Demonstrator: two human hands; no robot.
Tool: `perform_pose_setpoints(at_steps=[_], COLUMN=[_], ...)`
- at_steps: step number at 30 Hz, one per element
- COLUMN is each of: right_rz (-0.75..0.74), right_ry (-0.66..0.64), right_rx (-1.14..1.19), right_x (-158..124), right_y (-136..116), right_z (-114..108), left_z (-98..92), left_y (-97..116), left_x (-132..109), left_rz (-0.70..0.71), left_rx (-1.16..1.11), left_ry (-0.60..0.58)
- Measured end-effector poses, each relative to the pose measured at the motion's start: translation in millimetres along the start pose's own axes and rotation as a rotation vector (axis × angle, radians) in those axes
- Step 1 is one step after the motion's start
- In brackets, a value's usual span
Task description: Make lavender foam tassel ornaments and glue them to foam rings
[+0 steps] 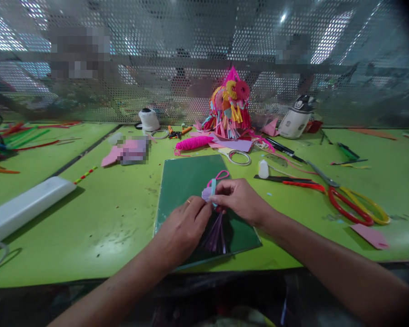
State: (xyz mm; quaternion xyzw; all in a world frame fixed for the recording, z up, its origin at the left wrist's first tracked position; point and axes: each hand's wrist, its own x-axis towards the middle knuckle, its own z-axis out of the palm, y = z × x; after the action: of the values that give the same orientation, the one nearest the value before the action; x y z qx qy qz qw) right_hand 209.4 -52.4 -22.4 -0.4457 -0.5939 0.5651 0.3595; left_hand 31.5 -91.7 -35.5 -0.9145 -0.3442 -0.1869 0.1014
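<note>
Both hands meet over a dark green cutting mat [187, 181] on the lime-green table [116, 218]. My left hand [186, 227] is closed on a lilac paper tassel [215, 234], whose fringe hangs toward me. My right hand [236, 200] pinches the tassel's top, where a light blue strip and a pink yarn loop [220, 175] stick out. The tassel lies just above the mat.
A pile of finished colourful tassels [230, 109] stands at the back. Nearby are a pink yarn bundle [192, 144], a tape ring [240, 157], a small glue bottle [263, 169], red and yellow scissors [352, 204], pink paper [371, 236] and a white power strip [23, 206]. Perforated metal screen behind.
</note>
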Motion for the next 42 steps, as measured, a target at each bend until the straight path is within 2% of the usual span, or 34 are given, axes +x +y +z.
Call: perform_pose_setpoints(at_steps=[7,12,16,20,27,30,33,36,38,40,42], right_rz=[0.035,0.043,0.044,0.108,0.173,0.191,0.154,0.006,-0.117,-0.22,-0.305], right_ry=[-0.023,-0.039,-0.029,-0.046,-0.134,-0.145,-0.082,0.045,0.111,0.087,0.005], right_rx=[-0.003,0.002,0.002,0.049,0.062,0.041,0.03,-0.118,-0.254,-0.352,-0.459], right_x=[0.3,0.6,0.5,2.1,7.0,9.8,10.0,2.4,-7.0,-16.7,-23.0], right_y=[-2.7,-4.0,-3.3,-2.5,-2.8,-3.5,-7.6,-14.7,-17.8,-17.1,-12.3], right_z=[-1.1,-3.1,-2.7,-2.7,-9.1,-9.8,-11.1,-13.6,-13.0,-9.1,-2.4], left_z=[2.9,6.8,3.7,-1.5,2.8,8.7,10.4,5.8,1.2,-3.1,-7.2], left_y=[1.6,1.0,-0.2,-2.2,-3.2,-2.1,-0.9,-1.5,-3.4,-6.8,-11.6], left_x=[-0.4,-1.3,0.5,1.0,1.9,3.6,6.7,9.2,9.9,10.7,13.2], left_rz=[0.012,0.006,0.09,0.179,0.194,0.082,-0.141,-0.336,-0.41,-0.467,-0.517], left_rx=[0.003,0.017,0.042,0.034,-0.028,-0.05,-0.116,-0.249,-0.33,-0.386,-0.442], left_ry=[0.094,0.119,0.156,0.157,0.134,0.112,0.106,0.046,-0.009,-0.071,-0.133])
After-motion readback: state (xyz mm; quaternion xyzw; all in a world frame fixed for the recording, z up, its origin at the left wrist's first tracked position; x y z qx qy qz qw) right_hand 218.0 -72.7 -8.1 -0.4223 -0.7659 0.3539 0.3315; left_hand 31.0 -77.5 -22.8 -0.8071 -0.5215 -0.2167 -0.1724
